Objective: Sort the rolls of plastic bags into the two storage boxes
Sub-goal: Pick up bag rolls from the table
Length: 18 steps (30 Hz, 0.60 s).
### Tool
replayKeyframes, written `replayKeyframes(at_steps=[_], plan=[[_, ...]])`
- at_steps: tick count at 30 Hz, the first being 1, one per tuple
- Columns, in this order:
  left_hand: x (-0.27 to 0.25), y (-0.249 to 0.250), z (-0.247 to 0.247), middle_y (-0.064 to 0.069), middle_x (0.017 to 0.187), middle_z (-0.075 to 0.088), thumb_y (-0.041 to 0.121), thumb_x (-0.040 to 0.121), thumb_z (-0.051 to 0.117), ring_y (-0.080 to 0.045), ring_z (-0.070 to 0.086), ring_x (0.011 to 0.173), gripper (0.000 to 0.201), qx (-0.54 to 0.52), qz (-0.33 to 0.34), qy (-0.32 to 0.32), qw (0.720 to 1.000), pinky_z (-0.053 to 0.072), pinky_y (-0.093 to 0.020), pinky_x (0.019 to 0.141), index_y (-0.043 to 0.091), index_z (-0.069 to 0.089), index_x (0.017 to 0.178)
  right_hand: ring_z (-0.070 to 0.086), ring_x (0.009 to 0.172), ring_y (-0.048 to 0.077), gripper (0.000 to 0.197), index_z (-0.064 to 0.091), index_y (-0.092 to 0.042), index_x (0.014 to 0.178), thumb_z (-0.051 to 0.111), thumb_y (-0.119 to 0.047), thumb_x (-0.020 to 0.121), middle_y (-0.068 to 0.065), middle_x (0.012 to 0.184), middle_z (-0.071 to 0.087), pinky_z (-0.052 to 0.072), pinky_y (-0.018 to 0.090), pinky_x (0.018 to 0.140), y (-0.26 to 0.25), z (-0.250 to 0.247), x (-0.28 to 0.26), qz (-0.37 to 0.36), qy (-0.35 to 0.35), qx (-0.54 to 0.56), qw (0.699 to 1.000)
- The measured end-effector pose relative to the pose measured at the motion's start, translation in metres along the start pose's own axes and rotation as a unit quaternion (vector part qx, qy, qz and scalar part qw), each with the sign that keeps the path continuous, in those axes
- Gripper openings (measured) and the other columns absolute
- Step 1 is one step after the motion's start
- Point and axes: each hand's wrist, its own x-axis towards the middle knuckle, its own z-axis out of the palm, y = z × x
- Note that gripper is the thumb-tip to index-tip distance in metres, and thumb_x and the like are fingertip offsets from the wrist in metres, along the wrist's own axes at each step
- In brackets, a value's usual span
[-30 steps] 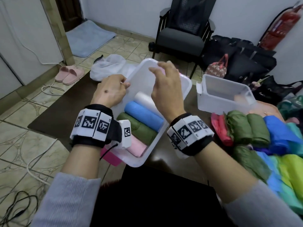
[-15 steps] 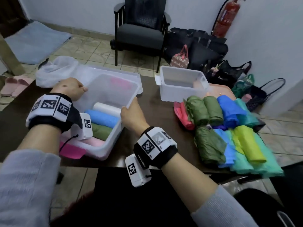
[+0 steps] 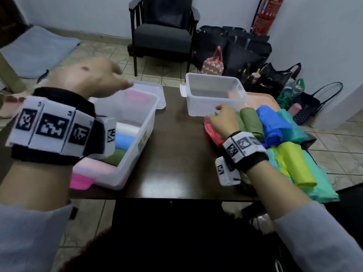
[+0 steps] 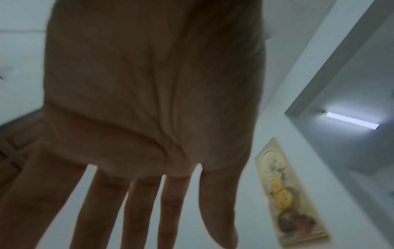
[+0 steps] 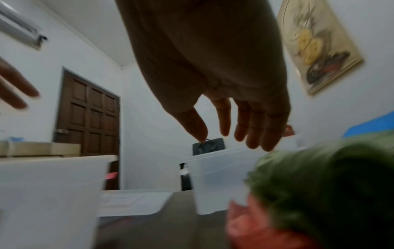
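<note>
Lying in a loose heap on the right part of the dark counter (image 3: 172, 154), the unsorted rolls of plastic bags (image 3: 284, 146) show red, olive green, blue, teal and yellow-green colours, pressed side by side and partly stacked. The right hand (image 3: 222, 122) hovers over the near left corner of this heap, above a red roll (image 3: 211, 130) and an olive green roll (image 3: 251, 120); its fingers (image 5: 253, 128) are straight and a little spread, pointing down and forward, holding nothing. Whether the fingertips touch the rolls cannot be told.

Just behind the heap stands the smaller clear box (image 3: 214, 95), upright, with nothing clearly inside it. On the left part of the counter stands the larger clear box (image 3: 137, 138), holding a white roll (image 3: 127, 127), a blue roll (image 3: 124, 140), a green roll (image 3: 117, 157) and a pink roll (image 3: 94, 168) in a row, lying flat and touching each other. A pink latch (image 3: 81, 181) sticks out at its near end, and a clear lid (image 3: 159, 97) lies behind it.

The left hand (image 3: 88, 75) is raised above the far left of the larger box, blurred, with fingers (image 4: 102, 202) stretched out wide and apart, empty.

Beyond the counter are a dark armchair (image 3: 163, 34), several bags (image 3: 235, 50) on the tiled floor, and a red fire extinguisher (image 3: 265, 14) against the wall.
</note>
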Motion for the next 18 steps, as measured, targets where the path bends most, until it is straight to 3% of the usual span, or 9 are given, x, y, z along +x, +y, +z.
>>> replayKeyframes(at_steps=[4, 7, 8, 11, 14, 18], plan=[[-0.033, 0.066, 0.037, -0.004, 0.134, 0.054, 0.040, 0.094, 0.051, -0.021, 0.054, 0.113, 0.047, -0.070, 0.106, -0.028, 0.992, 0.038, -0.033, 0.096, 0.020, 0.046, 0.136, 0.043, 0.123, 0.039, 0.053, 0.043, -0.001, 0.130, 0.048, -0.036, 0.091, 0.023, 0.134, 0.044, 0.038, 0.041, 0.099, 0.036, -0.027, 0.022, 0.111, 0.032, -0.094, 0.989], [-0.043, 0.078, 0.107, -0.007, 0.135, 0.051, 0.041, 0.095, 0.049, -0.025, 0.048, 0.123, 0.046, -0.042, 0.133, -0.092, 0.986, 0.039, -0.037, 0.102, 0.016, 0.047, 0.133, 0.049, 0.113, 0.034, 0.045, 0.049, -0.003, 0.125, 0.034, -0.025, 0.089, 0.019, 0.119, 0.052, 0.042, 0.044, 0.098, 0.044, -0.013, 0.023, 0.090, 0.020, -0.134, 0.987], [-0.045, 0.079, 0.134, -0.009, 0.138, 0.047, 0.045, 0.094, 0.048, -0.027, 0.045, 0.127, 0.050, -0.011, 0.132, -0.122, 0.984, 0.037, -0.041, 0.104, 0.015, 0.045, 0.134, 0.049, 0.110, 0.032, 0.044, 0.052, -0.004, 0.122, 0.030, -0.023, 0.088, 0.017, 0.114, 0.053, 0.043, 0.044, 0.097, 0.046, -0.008, 0.025, 0.080, 0.011, -0.152, 0.985], [-0.044, 0.069, 0.203, -0.014, 0.154, 0.022, 0.051, 0.095, 0.040, -0.029, 0.021, 0.142, 0.063, 0.049, 0.110, -0.174, 0.977, 0.021, -0.045, 0.114, 0.013, 0.030, 0.144, 0.042, 0.120, 0.033, 0.035, 0.056, -0.009, 0.121, 0.047, -0.024, 0.091, 0.016, 0.128, 0.046, 0.037, 0.042, 0.099, 0.048, -0.001, 0.021, 0.119, -0.007, -0.215, 0.969], [-0.041, 0.045, 0.242, -0.013, 0.159, -0.002, 0.053, 0.096, 0.032, -0.028, -0.002, 0.146, 0.068, 0.046, 0.089, -0.155, 0.983, 0.003, -0.045, 0.117, 0.018, 0.012, 0.150, 0.037, 0.124, 0.034, 0.036, 0.054, -0.004, 0.121, 0.052, -0.025, 0.093, 0.018, 0.134, 0.038, 0.036, 0.041, 0.099, 0.050, 0.005, 0.025, 0.143, -0.017, -0.234, 0.962], [-0.043, 0.020, 0.268, -0.007, 0.159, -0.007, 0.058, 0.095, 0.022, -0.021, -0.010, 0.146, 0.067, 0.067, 0.107, -0.080, 0.989, -0.005, -0.041, 0.117, 0.026, 0.005, 0.151, 0.039, 0.122, 0.035, 0.035, 0.053, -0.002, 0.123, 0.049, -0.023, 0.094, 0.019, 0.133, 0.039, 0.037, 0.040, 0.097, 0.051, 0.006, 0.032, 0.139, -0.008, -0.232, 0.963]])
